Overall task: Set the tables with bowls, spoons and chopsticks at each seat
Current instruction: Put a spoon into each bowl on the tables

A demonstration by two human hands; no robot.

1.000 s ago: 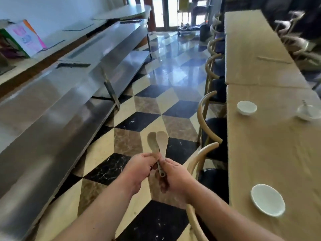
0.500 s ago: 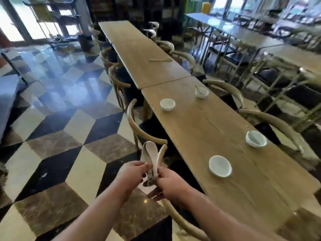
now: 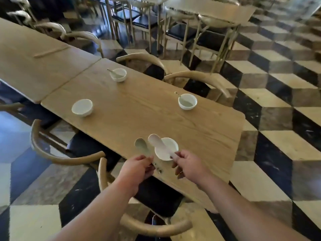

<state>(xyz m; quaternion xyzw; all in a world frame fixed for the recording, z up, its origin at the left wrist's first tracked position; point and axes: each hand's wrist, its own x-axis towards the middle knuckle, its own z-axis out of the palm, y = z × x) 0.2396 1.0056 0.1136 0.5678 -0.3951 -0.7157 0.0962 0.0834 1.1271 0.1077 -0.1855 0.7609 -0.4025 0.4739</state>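
A pair of chopsticks [image 3: 50, 52] lay on the farther table at the left, well apart from everything else. On the nearer wooden table [image 3: 139, 110], an empty white bowl [image 3: 82, 107] stood by the left edge, and beyond it a second bowl [image 3: 118, 74] had a spoon leaning inside it. A curved-back chair [image 3: 66, 159] was drawn up at the near left side.

The person's left hand [image 3: 139, 166] pinched the handle of a pale spoon [image 3: 141, 144], its scoop raised above the table's near edge. Just beside it stood the nearest bowl [image 3: 172, 145], empty, close to that edge. The right hand [image 3: 189, 165] gripped the handle of another spoon [image 3: 156, 140] between thumb and fingers, and that spoon reached across above the nearest bowl; I couldn't tell whether it touched the rim.

Farther right, a fourth bowl [image 3: 187, 101] sat near the table's far side with a spoon in it. The checkered floor [image 3: 278, 119] spread out to the right.
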